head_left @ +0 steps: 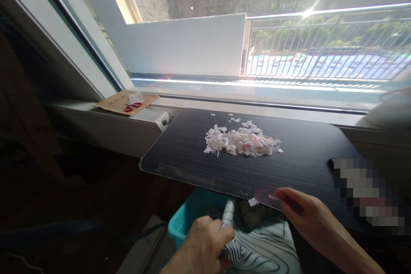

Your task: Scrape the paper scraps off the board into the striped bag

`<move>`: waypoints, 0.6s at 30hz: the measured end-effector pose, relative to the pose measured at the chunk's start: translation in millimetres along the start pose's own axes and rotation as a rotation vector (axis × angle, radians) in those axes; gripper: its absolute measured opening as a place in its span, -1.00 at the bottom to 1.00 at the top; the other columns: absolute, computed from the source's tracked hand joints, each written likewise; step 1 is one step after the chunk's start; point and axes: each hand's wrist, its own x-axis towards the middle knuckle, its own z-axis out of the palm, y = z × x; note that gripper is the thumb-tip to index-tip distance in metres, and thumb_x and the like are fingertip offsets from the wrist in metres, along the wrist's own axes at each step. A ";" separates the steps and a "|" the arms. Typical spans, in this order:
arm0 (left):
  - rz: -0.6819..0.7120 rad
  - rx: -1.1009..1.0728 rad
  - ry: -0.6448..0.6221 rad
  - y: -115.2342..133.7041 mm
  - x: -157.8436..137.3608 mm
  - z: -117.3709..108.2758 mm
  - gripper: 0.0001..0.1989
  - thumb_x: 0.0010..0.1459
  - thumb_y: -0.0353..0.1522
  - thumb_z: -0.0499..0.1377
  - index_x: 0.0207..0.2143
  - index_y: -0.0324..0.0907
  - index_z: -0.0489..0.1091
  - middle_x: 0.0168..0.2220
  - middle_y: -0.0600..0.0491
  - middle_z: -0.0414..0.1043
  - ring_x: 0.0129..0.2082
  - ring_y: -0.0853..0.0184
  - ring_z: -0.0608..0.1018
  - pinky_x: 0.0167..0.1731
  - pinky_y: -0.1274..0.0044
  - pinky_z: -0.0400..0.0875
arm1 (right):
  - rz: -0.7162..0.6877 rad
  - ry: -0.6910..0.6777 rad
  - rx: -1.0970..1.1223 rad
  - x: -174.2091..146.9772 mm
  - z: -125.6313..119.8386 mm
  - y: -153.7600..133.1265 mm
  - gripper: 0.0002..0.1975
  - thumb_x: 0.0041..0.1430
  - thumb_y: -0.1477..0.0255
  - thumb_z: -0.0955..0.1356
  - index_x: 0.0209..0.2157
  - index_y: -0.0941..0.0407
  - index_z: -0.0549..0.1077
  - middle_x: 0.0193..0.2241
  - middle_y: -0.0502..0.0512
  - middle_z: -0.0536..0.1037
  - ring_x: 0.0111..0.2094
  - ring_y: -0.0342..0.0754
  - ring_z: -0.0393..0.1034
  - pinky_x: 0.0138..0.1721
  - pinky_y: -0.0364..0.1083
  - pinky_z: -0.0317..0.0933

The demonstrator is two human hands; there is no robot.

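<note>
Head view: left hand (205, 242) low, knuckles up, grip closed on pale fabric with black wavy lines (265, 246). Right hand (305, 209) reaching inward from right, thumb and fingers pinching translucent pink flat piece (263, 195) at near edge of dark wood-grain table (180, 145). White paper scraps (240, 139) heaped mid-table. Brown paper envelope (114, 102) on sill: printed characters, too small to read.
</note>
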 end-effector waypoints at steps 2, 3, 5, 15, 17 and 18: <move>0.004 0.006 -0.006 -0.2 1.0 -0.2 -0.79 -0.02 -0.35 0.33 -0.35 -0.10 0.36 -0.34 0.14 0.42 -0.29 0.22 0.44 -0.27 0.47 0.23 | 0.006 -0.043 0.023 -6.1 -0.3 2.7 -0.76 0.15 0.33 0.25 -0.28 0.05 0.53 -0.49 -0.04 0.57 -0.51 -0.12 0.43 -0.47 -0.21 0.24; 0.008 0.009 -0.004 -0.2 1.6 -0.3 -0.79 -0.02 -0.36 0.33 -0.34 -0.10 0.36 -0.35 0.14 0.42 -0.29 0.23 0.44 -0.28 0.47 0.23 | 0.010 -0.047 0.036 -7.6 0.2 4.0 -0.76 0.16 0.32 0.25 -0.27 0.05 0.53 -0.49 -0.04 0.57 -0.50 -0.12 0.43 -0.46 -0.21 0.25; 0.015 0.008 -0.016 0.2 2.7 -0.6 -0.80 -0.02 -0.36 0.33 -0.34 -0.10 0.36 -0.35 0.14 0.41 -0.30 0.23 0.44 -0.28 0.47 0.22 | 0.016 -0.022 0.060 -7.8 2.4 5.8 -0.74 0.16 0.31 0.25 -0.24 0.06 0.53 -0.44 -0.01 0.60 -0.46 -0.10 0.46 -0.41 -0.20 0.28; -0.011 -0.002 0.029 -2.3 -3.0 3.9 -0.78 -0.04 -0.33 0.35 -0.32 -0.07 0.39 -0.33 0.15 0.43 -0.26 0.22 0.45 -0.26 0.49 0.24 | -0.034 -0.026 0.086 -5.2 7.4 0.5 -0.74 0.17 0.33 0.26 -0.24 0.09 0.55 -0.46 -0.01 0.60 -0.50 -0.12 0.45 -0.46 -0.21 0.27; -0.009 0.032 0.054 -6.1 -3.0 8.5 -0.74 -0.09 -0.30 0.38 -0.33 -0.07 0.40 -0.36 0.15 0.44 -0.31 0.23 0.47 -0.29 0.50 0.25 | -0.039 0.027 0.108 -2.5 9.3 2.8 -0.73 0.17 0.29 0.27 -0.23 0.07 0.55 -0.40 0.01 0.62 -0.45 -0.10 0.48 -0.43 -0.22 0.30; -0.001 0.056 0.066 -8.8 -2.9 11.4 -0.72 -0.11 -0.27 0.39 -0.34 -0.07 0.40 -0.37 0.15 0.44 -0.34 0.24 0.48 -0.32 0.51 0.26 | -0.047 0.065 0.114 0.4 10.5 3.0 -0.72 0.18 0.28 0.27 -0.22 0.07 0.56 -0.37 0.02 0.63 -0.41 -0.09 0.49 -0.40 -0.22 0.31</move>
